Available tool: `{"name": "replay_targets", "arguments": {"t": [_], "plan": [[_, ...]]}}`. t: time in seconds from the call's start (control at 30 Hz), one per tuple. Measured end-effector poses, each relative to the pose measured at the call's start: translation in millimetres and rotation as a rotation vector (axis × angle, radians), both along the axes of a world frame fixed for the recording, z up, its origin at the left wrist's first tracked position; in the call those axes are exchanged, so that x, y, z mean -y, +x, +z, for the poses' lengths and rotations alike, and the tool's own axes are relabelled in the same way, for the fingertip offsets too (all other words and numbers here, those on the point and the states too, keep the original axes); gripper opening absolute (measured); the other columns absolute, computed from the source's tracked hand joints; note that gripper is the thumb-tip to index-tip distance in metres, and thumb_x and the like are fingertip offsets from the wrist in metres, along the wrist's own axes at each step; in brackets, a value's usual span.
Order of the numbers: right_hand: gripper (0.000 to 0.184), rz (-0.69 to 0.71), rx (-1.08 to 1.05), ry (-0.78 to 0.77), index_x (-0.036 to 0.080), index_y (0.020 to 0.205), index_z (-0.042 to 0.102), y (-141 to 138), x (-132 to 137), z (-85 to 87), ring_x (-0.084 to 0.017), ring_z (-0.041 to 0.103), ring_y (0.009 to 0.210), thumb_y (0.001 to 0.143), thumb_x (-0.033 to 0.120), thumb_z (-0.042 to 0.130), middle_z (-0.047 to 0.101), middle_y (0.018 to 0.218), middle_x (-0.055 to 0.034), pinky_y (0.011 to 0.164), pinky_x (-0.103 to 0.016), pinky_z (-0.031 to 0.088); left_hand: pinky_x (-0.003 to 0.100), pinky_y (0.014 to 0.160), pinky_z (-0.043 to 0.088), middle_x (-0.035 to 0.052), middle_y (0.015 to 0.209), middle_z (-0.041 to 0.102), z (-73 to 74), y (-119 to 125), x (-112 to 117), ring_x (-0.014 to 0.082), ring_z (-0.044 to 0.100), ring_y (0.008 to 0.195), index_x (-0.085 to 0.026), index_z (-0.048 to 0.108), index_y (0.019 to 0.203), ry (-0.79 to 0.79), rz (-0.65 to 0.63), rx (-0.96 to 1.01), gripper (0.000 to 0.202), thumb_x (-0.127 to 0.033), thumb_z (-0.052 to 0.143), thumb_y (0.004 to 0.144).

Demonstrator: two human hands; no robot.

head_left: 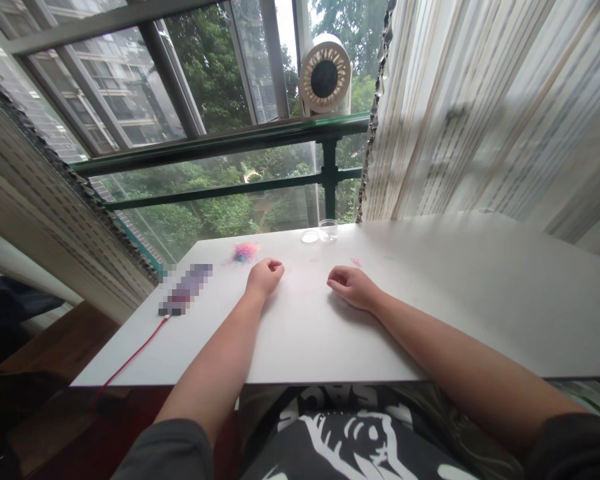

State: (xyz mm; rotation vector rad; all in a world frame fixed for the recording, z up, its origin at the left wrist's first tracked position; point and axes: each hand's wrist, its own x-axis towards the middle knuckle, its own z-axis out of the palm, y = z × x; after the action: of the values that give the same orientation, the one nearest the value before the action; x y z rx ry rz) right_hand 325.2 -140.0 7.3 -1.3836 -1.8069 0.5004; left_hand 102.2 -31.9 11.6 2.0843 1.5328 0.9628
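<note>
Forearms (220, 360) on white table (480, 300), left hand (265, 275), right hand (353, 285), fingers (275, 265) clenched, palms hidden

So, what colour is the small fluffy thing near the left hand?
The fluff is mostly pink with some blue; the head view shows it.

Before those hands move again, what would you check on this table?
1. The left hand rests on the table, fingers curled: ok.
2. The right hand rests likewise: ok.
3. Anything inside either fist: cannot tell.
4. The colourful pile lies apart from both hands: ok.
5. The small clear jar stands upright, lid beside it: ok.
6. The red cable trails off the table edge: not ok.
</note>
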Motion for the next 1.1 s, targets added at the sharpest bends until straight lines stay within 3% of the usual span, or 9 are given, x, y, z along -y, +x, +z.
{"name": "replay_targets", "arguments": {"t": [0.1, 0.23, 0.37, 0.87, 1.1], "plan": [[0.014, -0.003, 0.005, -0.004, 0.016, 0.069, 0.057, -0.1, 0.1, 0.2, -0.009, 0.042, 0.052, 0.071, 0.028, 0.05, 0.051, 0.057, 0.0015, 0.052, -0.022, 0.033, 0.028, 0.069, 0.045, 0.0045, 0.08, 0.065, -1.7, 7.1, 3.7, 0.0155, 0.059, 0.074, -0.017, 0.063, 0.085, -0.033, -0.094, 0.141, 0.022, -0.026, 0.054, 0.068], [0.017, -0.003, -0.003, 0.006, 0.016, 0.078, 0.059, 0.9, -1.2, -1.6, -0.009, 0.042, 0.051, 0.07, 0.029, 0.052, 0.054, 0.061, 0.0007, 0.051, -0.022, 0.034, 0.029, 0.075, 0.048, 0.0075, 0.086, 0.065, -1.9, 24.8, 20.8, 0.0158, 0.06, 0.08, -0.014, 0.06, 0.09, -0.106, -0.344, 0.34, 0.025, -0.026, 0.059, 0.068], [0.028, 0.029, -0.038, 0.009, 0.016, 0.091, 0.058, 2.5, -2.8, -4.1, -0.008, 0.043, 0.05, 0.07, 0.034, 0.054, 0.056, 0.068, -0.0004, 0.052, -0.022, 0.036, 0.03, 0.074, 0.05, 0.0082, 0.088, 0.064, 1.7, 38.5, 39.5, 0.0158, 0.061, 0.08, -0.014, 0.058, 0.093, -0.138, -0.504, 0.407, 0.029, -0.027, 0.062, 0.067], [0.025, 0.063, -0.057, 0.044, 0.016, 0.089, 0.059, -0.4, -1.5, -4.4, -0.007, 0.041, 0.049, 0.072, 0.033, 0.053, 0.054, 0.064, 0.0005, 0.048, -0.02, 0.033, 0.027, 0.068, 0.051, 0.0061, 0.084, 0.062, 2.1, 47.5, 54.4, 0.0139, 0.061, 0.073, -0.014, 0.056, 0.088, -0.112, -0.577, 0.387, 0.029, -0.033, 0.064, 0.067], [0.017, 0.058, -0.034, 0.069, 0.015, 0.073, 0.059, -1.9, 1.3, 1.1, -0.007, 0.037, 0.047, 0.073, 0.031, 0.052, 0.052, 0.058, 0.0012, 0.045, -0.02, 0.028, 0.028, 0.069, 0.051, 0.0058, 0.082, 0.062, 1.2, 49.7, 56.8, 0.0146, 0.062, 0.074, -0.014, 0.056, 0.088, -0.109, -0.605, 0.366, 0.029, -0.033, 0.064, 0.067]]}}
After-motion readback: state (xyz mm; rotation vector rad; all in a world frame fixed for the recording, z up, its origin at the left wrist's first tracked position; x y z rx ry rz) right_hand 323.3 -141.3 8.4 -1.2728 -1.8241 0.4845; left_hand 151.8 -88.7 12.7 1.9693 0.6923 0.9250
